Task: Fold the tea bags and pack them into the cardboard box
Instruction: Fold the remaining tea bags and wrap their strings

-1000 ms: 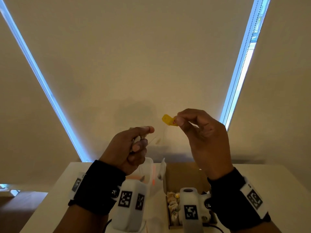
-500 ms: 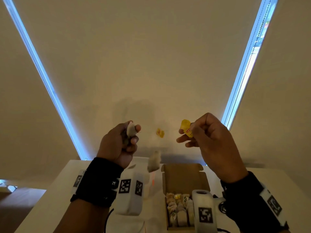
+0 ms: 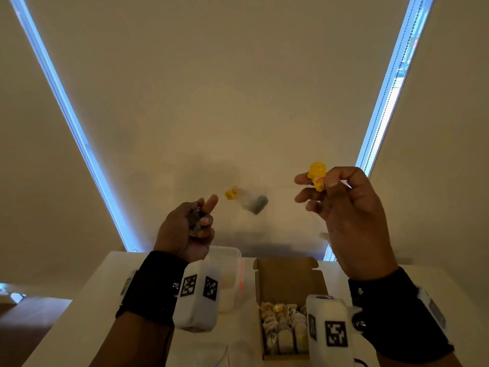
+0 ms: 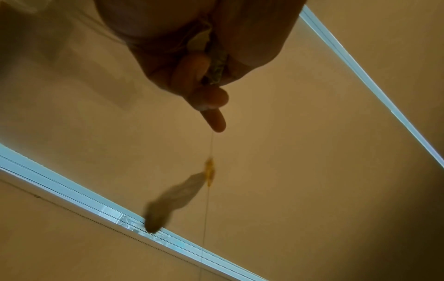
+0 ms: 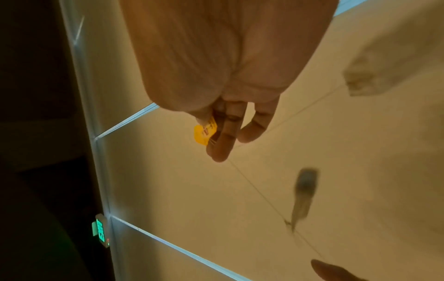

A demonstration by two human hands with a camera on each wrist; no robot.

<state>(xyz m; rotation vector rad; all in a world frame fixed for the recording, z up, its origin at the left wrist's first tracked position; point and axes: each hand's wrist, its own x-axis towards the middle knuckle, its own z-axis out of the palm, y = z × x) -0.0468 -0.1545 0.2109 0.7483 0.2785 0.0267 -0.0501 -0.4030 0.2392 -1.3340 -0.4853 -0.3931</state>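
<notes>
1. We see a white desk [image 3: 79,313] along the bottom of the head view, its far edge against the pale wall.
2. On it stands an open cardboard box [image 3: 287,276], its lid flap tilted back, with folded tea bags [image 3: 280,324] packed in rows inside.
3. Just left of the box sits a clear plastic container [image 3: 230,263] with an orange mark on its side; the two stand close, and we cannot tell whether they touch.
</notes>
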